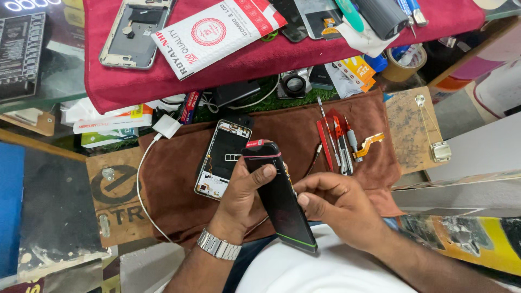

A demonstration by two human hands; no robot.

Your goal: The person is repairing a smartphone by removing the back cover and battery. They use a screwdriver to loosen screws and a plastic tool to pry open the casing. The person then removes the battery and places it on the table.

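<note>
Both hands grasp a black phone screen (279, 198), held tilted above a brown cloth (179, 179). The left hand (244, 198) grips its left edge, thumb pressed on the glass near the top. The right hand (339, 203) pinches its right edge with thumb and fingers. Just beyond the left hand an opened phone frame (222, 157) lies on the cloth. Beyond the right hand lie red-handled tools (336, 141) and an orange ribbon cable (369, 144).

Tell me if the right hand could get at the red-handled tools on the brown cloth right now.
Probably yes, once it lets go: the right hand is on the black phone panel, but the red-handled tools lie uncovered on the brown cloth just beyond it.
</note>
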